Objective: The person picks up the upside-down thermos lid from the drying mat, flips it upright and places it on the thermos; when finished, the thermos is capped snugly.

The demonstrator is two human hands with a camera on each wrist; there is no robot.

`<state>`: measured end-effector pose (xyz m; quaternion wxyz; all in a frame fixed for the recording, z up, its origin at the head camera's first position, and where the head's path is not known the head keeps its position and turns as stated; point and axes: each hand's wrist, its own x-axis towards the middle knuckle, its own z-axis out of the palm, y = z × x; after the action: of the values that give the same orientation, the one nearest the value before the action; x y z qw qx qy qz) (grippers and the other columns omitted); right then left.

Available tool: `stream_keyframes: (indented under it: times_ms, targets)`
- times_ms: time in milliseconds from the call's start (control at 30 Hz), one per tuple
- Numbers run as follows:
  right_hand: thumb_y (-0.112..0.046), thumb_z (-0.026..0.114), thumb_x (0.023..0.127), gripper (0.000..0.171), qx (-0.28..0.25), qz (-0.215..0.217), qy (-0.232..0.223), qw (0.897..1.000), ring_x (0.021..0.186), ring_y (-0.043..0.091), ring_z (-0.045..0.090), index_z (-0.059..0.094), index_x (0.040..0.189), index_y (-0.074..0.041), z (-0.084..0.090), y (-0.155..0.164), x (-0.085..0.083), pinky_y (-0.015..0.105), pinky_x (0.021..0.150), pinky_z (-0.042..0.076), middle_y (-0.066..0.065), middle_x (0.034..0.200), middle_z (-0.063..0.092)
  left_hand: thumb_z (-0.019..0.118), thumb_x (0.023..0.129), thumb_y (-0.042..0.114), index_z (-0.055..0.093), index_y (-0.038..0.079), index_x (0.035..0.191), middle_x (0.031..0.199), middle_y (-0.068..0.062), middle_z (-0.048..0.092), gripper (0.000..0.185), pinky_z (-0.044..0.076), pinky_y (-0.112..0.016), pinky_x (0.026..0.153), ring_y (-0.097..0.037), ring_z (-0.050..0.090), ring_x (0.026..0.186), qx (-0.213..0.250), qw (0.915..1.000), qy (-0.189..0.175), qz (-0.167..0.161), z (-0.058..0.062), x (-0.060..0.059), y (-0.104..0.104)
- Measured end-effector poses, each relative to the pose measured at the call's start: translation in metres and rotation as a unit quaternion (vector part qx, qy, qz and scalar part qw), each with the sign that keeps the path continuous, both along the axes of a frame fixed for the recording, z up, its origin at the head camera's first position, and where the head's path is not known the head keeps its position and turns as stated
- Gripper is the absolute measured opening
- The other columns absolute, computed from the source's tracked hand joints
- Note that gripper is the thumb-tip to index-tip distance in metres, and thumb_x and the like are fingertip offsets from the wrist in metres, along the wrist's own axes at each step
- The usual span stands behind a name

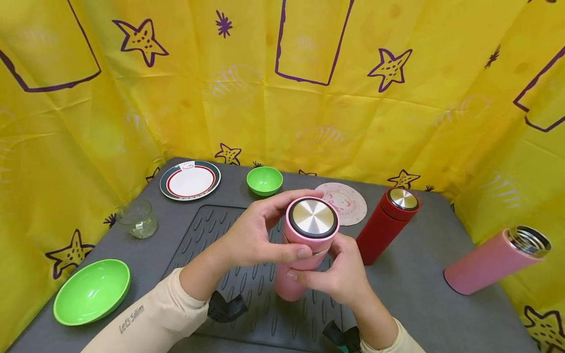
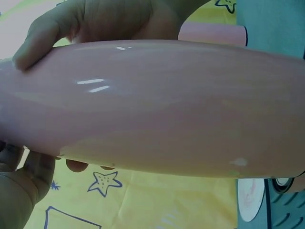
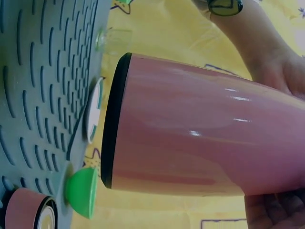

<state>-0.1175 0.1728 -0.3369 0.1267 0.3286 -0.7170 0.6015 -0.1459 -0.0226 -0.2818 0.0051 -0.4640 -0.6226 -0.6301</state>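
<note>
Yellow star-print curtains wall a grey counter [image 1: 415, 289]. Head view: left hand [image 1: 253, 235] wraps the lid end of a pink metal flask with steel-topped lid [image 1: 312, 219], right hand [image 1: 342, 274] clamps its body, above a dark ribbed mat [image 1: 207, 230]. Red flask [image 1: 386, 223] just right of the hands.
Left wrist view: pink flask [image 2: 157, 107] fills frame, fingers [image 2: 28, 52] curled over it.
Right wrist view: flask [image 3: 200, 138] base over mat [image 3: 43, 90]; right fingers [image 3: 274, 212] at lower edge.

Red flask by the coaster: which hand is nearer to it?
Right. The right hand grips the pink flask just beside the red flask; the left hand holds the pink flask's far side.
</note>
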Motion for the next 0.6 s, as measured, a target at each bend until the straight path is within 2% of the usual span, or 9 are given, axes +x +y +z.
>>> stream_keyframes:
  times_ms: [100, 200, 333, 400, 467, 600]
  targets:
    - [-0.01, 0.081, 0.068, 0.05, 0.003, -0.01, 0.005, 1.0, 0.101, 0.026, 0.062, 0.065, 0.116, -0.013, -0.001, 0.001, -0.001, 0.039, 0.081, 0.055, 0.004, 0.11, 0.069, 0.076, 0.083, 0.044, 0.045, 0.004, 0.143, 0.137, -0.005, 0.053, 0.079, 0.041, -0.045, 0.102, -0.027, 0.051, 0.122, -0.004, 0.9999, 0.009, 0.009, 0.001, 0.002, 0.002]
    - [-0.01, 0.081, 0.069, 0.048, 0.004, -0.018, 0.013, 1.0, 0.098, 0.025, 0.063, 0.066, 0.114, -0.013, -0.001, 0.001, -0.001, 0.038, 0.08, 0.055, 0.004, 0.107, 0.07, 0.08, 0.078, 0.046, 0.043, 0.011, 0.142, 0.135, -0.002, 0.052, 0.082, 0.041, -0.043, 0.103, -0.023, 0.05, 0.121, -0.007, 0.9992, 0.006, 0.039, 0.003, 0.006, 0.006]
    - [-0.01, 0.083, 0.067, 0.05, 0.004, -0.027, 0.017, 0.999, 0.098, 0.025, 0.063, 0.067, 0.114, -0.013, -0.001, 0.0, -0.001, 0.037, 0.08, 0.055, 0.003, 0.107, 0.07, 0.089, 0.07, 0.023, 0.048, 0.013, 0.132, 0.121, 0.0, 0.057, 0.075, 0.045, -0.04, 0.096, -0.021, 0.054, 0.112, -0.002, 0.9954, -0.01, 0.095, 0.005, 0.011, 0.01]
    - [-0.011, 0.084, 0.066, 0.051, 0.006, -0.031, 0.013, 0.999, 0.1, 0.025, 0.063, 0.067, 0.114, -0.013, -0.001, -0.001, -0.001, 0.038, 0.08, 0.055, 0.003, 0.108, 0.07, 0.089, 0.068, 0.011, 0.05, 0.011, 0.128, 0.117, -0.001, 0.059, 0.071, 0.047, -0.04, 0.093, -0.021, 0.056, 0.108, 0.004, 0.994, -0.015, 0.108, 0.005, 0.012, 0.011]
    - [-0.011, 0.084, 0.066, 0.052, 0.007, -0.031, 0.006, 0.999, 0.101, 0.025, 0.062, 0.067, 0.115, -0.014, -0.001, -0.001, 0.0, 0.038, 0.08, 0.055, 0.003, 0.109, 0.07, 0.087, 0.068, 0.006, 0.053, 0.01, 0.128, 0.118, -0.002, 0.06, 0.069, 0.047, -0.041, 0.092, -0.022, 0.057, 0.108, 0.01, 0.9944, -0.021, 0.103, 0.004, 0.012, 0.01]
    - [-0.01, 0.082, 0.068, 0.05, 0.005, -0.018, -0.017, 1.0, 0.102, 0.026, 0.061, 0.066, 0.115, -0.014, -0.001, 0.0, 0.0, 0.04, 0.082, 0.055, 0.004, 0.109, 0.069, 0.086, 0.075, 0.018, 0.054, 0.009, 0.134, 0.126, -0.004, 0.06, 0.068, 0.046, -0.044, 0.096, -0.025, 0.055, 0.114, 0.026, 0.9973, -0.038, 0.058, 0.002, 0.008, 0.007]
